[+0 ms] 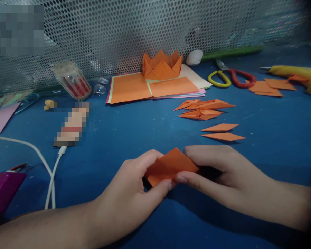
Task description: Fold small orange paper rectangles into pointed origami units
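Observation:
A small orange paper square (171,166) is held between both hands above the blue table, one corner pointing away from me. My left hand (137,183) grips its left side, fingers behind and thumb at the near edge. My right hand (223,169) pinches its right side, its thumb close to the left thumb. Beyond the right hand lie two slim folded orange pieces (220,128) and a cluster of folded orange pieces (202,109).
An orange paper crown (162,66) sits on stacked coloured sheets (128,88). Scissors (242,79), small orange squares (266,88) and a yellow glue gun (295,73) lie back right. A jar (74,81), white cable (52,180) and purple box (5,190) are left.

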`<state>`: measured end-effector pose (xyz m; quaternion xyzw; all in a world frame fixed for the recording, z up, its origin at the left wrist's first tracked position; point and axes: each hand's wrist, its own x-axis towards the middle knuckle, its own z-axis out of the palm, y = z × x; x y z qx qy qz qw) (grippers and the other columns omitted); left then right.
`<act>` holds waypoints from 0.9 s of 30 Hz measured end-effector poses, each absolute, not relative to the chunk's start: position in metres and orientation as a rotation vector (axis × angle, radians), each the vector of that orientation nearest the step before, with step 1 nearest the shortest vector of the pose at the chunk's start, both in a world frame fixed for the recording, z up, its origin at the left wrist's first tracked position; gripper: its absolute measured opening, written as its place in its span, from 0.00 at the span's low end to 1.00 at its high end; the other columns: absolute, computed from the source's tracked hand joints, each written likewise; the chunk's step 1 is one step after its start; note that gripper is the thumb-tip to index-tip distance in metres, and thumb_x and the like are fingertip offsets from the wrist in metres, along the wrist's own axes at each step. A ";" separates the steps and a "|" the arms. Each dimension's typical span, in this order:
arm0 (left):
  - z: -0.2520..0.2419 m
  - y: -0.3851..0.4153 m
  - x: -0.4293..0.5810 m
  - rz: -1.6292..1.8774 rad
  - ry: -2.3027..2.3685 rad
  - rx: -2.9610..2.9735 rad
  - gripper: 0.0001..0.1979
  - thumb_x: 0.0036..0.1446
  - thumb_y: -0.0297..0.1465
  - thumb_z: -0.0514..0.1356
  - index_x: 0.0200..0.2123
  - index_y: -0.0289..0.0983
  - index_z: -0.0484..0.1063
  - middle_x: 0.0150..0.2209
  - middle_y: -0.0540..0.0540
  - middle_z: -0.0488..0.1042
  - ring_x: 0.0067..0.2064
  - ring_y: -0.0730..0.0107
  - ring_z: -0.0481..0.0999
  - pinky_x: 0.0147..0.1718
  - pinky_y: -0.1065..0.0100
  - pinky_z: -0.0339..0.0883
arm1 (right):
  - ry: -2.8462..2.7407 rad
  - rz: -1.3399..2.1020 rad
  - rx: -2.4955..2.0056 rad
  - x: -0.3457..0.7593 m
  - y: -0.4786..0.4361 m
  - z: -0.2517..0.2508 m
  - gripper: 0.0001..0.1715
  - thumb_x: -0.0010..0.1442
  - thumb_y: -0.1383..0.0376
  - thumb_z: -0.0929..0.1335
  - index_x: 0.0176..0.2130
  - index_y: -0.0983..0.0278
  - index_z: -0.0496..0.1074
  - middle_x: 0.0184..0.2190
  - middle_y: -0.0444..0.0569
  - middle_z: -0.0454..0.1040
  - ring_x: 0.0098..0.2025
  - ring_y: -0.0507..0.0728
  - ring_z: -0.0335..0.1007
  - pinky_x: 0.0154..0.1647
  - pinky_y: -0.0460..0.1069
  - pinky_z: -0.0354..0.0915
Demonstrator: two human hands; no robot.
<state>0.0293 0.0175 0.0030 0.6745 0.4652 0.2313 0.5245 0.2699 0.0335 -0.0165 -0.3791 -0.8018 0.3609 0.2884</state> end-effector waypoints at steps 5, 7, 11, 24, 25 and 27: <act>0.005 0.017 0.027 0.563 1.038 1.618 0.05 0.71 0.33 0.67 0.48 0.44 0.78 0.41 0.55 0.85 0.40 0.68 0.83 0.42 0.70 0.73 | -2.155 1.069 -0.997 0.268 0.035 -0.017 0.30 0.81 0.47 0.68 0.31 0.59 0.72 0.25 0.44 0.75 0.26 0.53 0.68 0.28 0.48 0.64; 0.008 0.018 0.026 0.540 1.012 1.615 0.08 0.69 0.33 0.69 0.50 0.45 0.78 0.43 0.55 0.87 0.42 0.67 0.85 0.44 0.71 0.74 | -2.157 1.034 -0.990 0.268 0.034 -0.017 0.32 0.81 0.45 0.68 0.29 0.59 0.72 0.24 0.43 0.73 0.25 0.52 0.67 0.26 0.47 0.63; 0.012 0.020 0.027 0.495 1.069 1.644 0.12 0.69 0.32 0.69 0.54 0.47 0.79 0.46 0.55 0.90 0.41 0.67 0.87 0.41 0.71 0.77 | -2.148 0.939 -1.002 0.269 0.032 -0.016 0.36 0.82 0.42 0.67 0.28 0.60 0.73 0.23 0.44 0.73 0.24 0.52 0.66 0.26 0.48 0.62; -0.006 0.015 0.012 0.544 0.845 2.218 0.26 0.75 0.21 0.60 0.68 0.52 0.75 0.54 0.54 0.89 0.51 0.64 0.90 0.58 0.67 0.81 | -2.201 1.035 -0.881 0.272 0.035 -0.019 0.15 0.74 0.62 0.72 0.32 0.57 0.76 0.25 0.42 0.74 0.27 0.54 0.68 0.29 0.48 0.63; -0.008 0.015 0.010 0.517 0.849 2.282 0.26 0.76 0.23 0.60 0.71 0.52 0.74 0.52 0.52 0.89 0.49 0.62 0.89 0.58 0.65 0.81 | -2.209 1.026 -0.885 0.272 0.035 -0.019 0.14 0.72 0.64 0.72 0.32 0.57 0.74 0.25 0.42 0.74 0.27 0.54 0.68 0.29 0.48 0.63; -0.010 0.015 0.008 0.454 0.835 2.359 0.26 0.79 0.26 0.60 0.74 0.49 0.72 0.47 0.49 0.89 0.47 0.60 0.89 0.57 0.64 0.81 | -2.227 1.028 -0.875 0.272 0.036 -0.017 0.12 0.69 0.65 0.73 0.32 0.57 0.72 0.26 0.42 0.76 0.29 0.54 0.69 0.32 0.49 0.65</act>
